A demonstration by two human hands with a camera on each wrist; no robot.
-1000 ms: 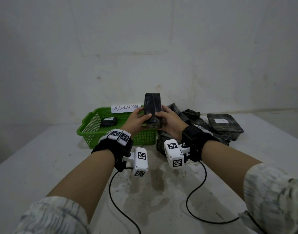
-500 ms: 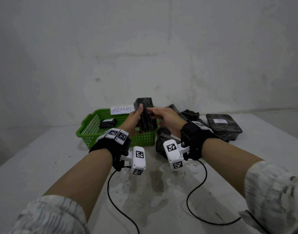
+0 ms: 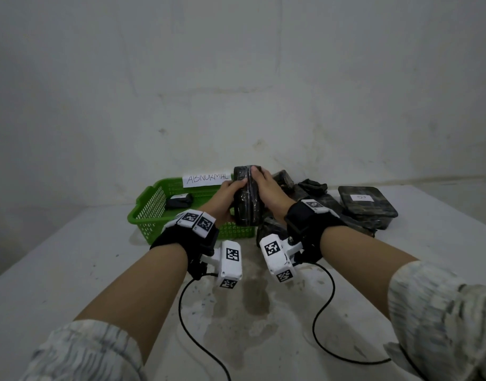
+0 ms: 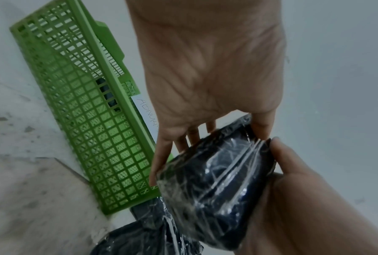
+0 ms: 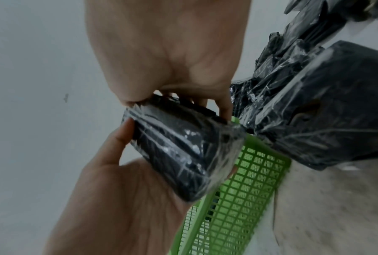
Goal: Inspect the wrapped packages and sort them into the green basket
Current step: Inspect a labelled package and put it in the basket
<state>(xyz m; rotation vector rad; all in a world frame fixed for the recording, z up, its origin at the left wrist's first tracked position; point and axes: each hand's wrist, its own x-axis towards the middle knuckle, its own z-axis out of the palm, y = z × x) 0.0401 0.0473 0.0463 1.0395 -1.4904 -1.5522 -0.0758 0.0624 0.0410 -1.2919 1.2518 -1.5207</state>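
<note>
A black package wrapped in clear film stands on edge in the air between both hands, just in front of the green basket. My left hand grips its left face, thumb on the near side. My right hand grips the right face, fingertips curled over the top edge. In the left wrist view the package lies against the left fingers, with the basket behind. The right wrist view has the package above the basket rim. One small package lies inside the basket.
A paper label reading ABNORMAL stands on the basket's back rim. A heap of wrapped black packages lies right of the basket, with a flat labelled one at the far right. Two black cables trail over the stained grey table.
Both hands turned the package: it tilted towards the basket half a second ago and now stands upright on edge again, with my right fingers over its top.
</note>
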